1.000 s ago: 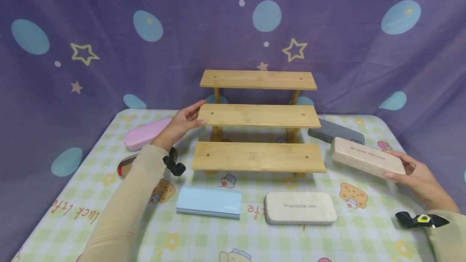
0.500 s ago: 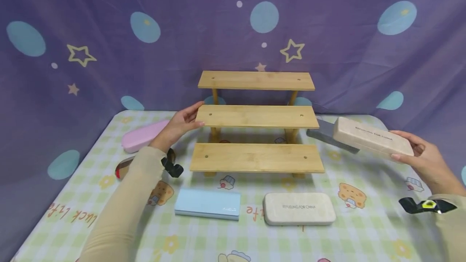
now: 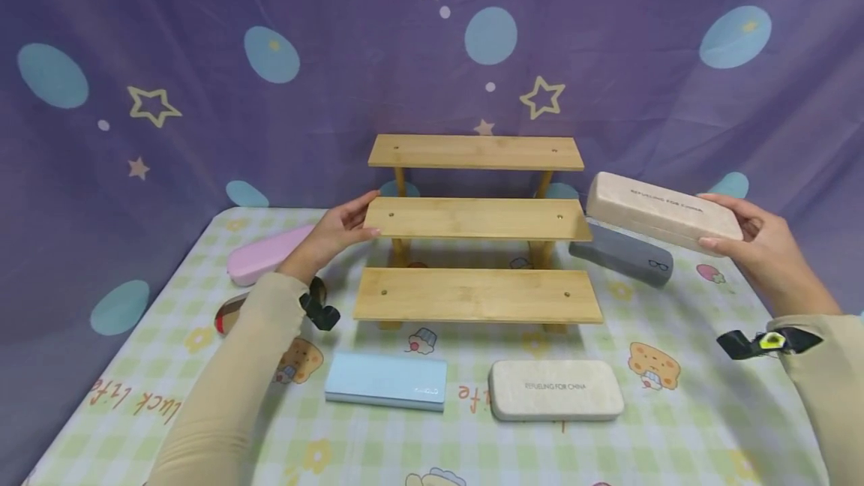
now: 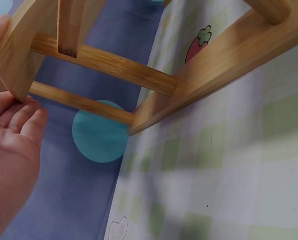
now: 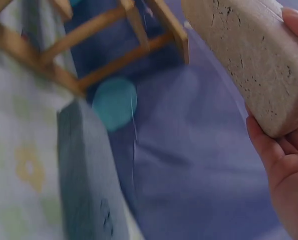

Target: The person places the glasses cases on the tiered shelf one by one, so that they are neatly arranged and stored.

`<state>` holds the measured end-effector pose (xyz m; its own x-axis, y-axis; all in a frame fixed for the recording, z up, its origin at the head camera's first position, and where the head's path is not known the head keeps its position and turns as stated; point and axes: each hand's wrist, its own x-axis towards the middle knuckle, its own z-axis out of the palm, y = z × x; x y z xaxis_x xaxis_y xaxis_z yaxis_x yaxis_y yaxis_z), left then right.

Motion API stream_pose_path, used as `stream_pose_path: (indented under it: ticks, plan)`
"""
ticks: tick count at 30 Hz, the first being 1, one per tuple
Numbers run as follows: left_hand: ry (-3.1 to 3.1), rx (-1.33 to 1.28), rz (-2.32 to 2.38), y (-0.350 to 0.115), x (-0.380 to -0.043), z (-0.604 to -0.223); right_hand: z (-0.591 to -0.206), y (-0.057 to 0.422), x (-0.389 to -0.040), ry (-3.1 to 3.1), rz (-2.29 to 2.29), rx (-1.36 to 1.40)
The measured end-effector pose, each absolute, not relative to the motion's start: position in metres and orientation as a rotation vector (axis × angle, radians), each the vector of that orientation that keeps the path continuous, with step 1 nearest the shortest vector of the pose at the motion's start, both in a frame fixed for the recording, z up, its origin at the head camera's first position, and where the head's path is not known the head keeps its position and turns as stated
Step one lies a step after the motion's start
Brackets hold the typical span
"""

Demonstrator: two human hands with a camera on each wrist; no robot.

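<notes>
Beige lettered case [image 3: 661, 211], dark-flecked

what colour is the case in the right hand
The case is beige with dark specks, seen best in the right wrist view.

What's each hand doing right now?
Left hand: holding the left end of the middle wooden shelf.
Right hand: holding a beige case.

Shelf [image 3: 478, 217] on table [image 3: 378, 445], cases [image 3: 556, 390] before it, curtain [image 3: 364, 81] behind.
</notes>
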<state>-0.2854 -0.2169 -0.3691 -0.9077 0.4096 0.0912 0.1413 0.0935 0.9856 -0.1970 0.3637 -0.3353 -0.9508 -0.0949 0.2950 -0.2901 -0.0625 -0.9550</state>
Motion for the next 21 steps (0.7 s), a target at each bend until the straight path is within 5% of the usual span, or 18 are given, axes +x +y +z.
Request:
stream_pose_path:
  ticks: [21]
  plan:
    - [2.177, 0.567, 1.888, -0.218, -0.285, -0.368, -0.288, 0.272, -0.268, -2.231, 1.960, 0.494]
